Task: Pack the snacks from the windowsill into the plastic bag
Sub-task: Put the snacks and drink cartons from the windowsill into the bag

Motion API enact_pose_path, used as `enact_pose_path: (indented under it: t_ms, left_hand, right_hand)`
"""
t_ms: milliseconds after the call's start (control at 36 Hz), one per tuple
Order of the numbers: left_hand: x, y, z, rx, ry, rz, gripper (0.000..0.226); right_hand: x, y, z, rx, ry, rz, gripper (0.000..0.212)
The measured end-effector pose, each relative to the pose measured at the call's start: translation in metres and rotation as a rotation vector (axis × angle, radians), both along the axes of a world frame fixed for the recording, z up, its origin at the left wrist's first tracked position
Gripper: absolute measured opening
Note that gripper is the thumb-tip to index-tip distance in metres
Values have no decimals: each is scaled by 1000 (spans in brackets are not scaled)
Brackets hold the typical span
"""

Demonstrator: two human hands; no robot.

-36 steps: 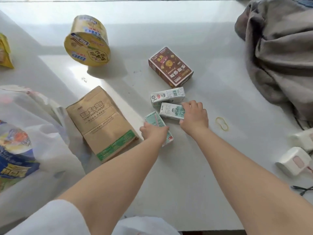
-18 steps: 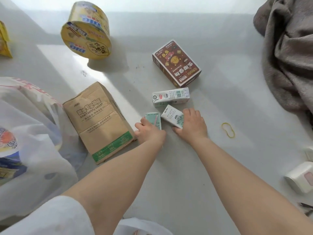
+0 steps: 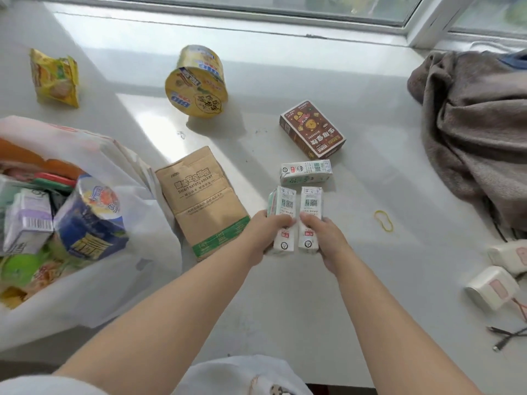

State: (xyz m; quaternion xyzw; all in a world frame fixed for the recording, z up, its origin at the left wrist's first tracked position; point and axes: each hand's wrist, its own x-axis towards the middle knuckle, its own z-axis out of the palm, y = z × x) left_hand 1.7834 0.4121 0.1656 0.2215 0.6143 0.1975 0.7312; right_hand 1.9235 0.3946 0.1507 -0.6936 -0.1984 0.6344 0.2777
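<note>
My left hand [image 3: 263, 233] grips one small white milk carton [image 3: 282, 202], and my right hand [image 3: 323, 238] grips a second carton [image 3: 311, 202] beside it; both are lifted upright side by side. A third carton [image 3: 305, 171] lies flat on the windowsill just beyond them. Farther back lie a brown snack box [image 3: 312, 129], a yellow noodle cup [image 3: 196, 81] on its side and a yellow snack packet [image 3: 55, 76]. A brown paper pouch [image 3: 202, 199] lies left of my hands. The white plastic bag [image 3: 119, 269] stands open at the left, holding several snacks.
A grey-brown blanket [image 3: 479, 132] is heaped at the right. A yellow rubber band [image 3: 383, 220] lies right of my hands. Two small white devices [image 3: 493, 286] with cables sit at the right edge. The window frame [image 3: 285, 21] runs along the back.
Both hands have picked up the two cartons that lay flat and hold them upright together. The camera has tilted up, showing the window and more of the bag.
</note>
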Motion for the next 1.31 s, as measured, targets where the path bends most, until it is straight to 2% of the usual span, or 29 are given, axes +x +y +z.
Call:
enact_pose_path:
  t_ms: [83, 250, 306, 444, 500, 528, 611, 694, 778, 944, 1111, 1194, 1306]
  left_hand:
    - [-31, -12, 21, 111, -7, 48, 40]
    - [-104, -41, 72, 338, 15, 128, 46]
    - [-134, -50, 89, 421, 37, 133, 43]
    - [-208, -75, 128, 625, 64, 163, 33]
    - [-239, -83, 137, 700, 70, 192, 33]
    - [-255, -86, 140, 731, 93, 202, 33]
    - [-306, -91, 146, 783, 219, 240, 37]
    - [-362, -87, 143, 750, 405, 243, 49]
    - [-414, -73, 133, 671, 585, 162, 77]
    - [-460, -35, 104, 556, 776, -78, 74]
    - [-449, 1, 76, 578, 1033, -469, 82]
    - [-447, 7, 72, 527, 1113, -568, 82]
    - [-442, 8, 78, 584, 1257, -652, 82]
  right_hand:
    - [-32, -6, 28, 92, 23, -12, 46]
    - [-119, -27, 80, 284, -12, 25, 38]
    - [-150, -34, 95, 346, -13, 29, 27]
    - [-226, -45, 130, 488, -6, 79, 21]
    - [-258, -48, 140, 545, -25, 123, 32]
    - [-273, -48, 144, 569, -47, 146, 36]
    - [-315, -43, 155, 620, -137, 254, 23]
    - [-353, -28, 164, 584, -241, 438, 29]
    - [-385, -6, 165, 563, -403, 568, 40]
    - [-419, 18, 131, 574, -930, 702, 54]
    - [-423, 7, 118, 534, -1048, 806, 50]
    - [-423, 21, 120, 498, -1120, 879, 46]
    - [-432, 30, 123, 508, -1237, 960, 45]
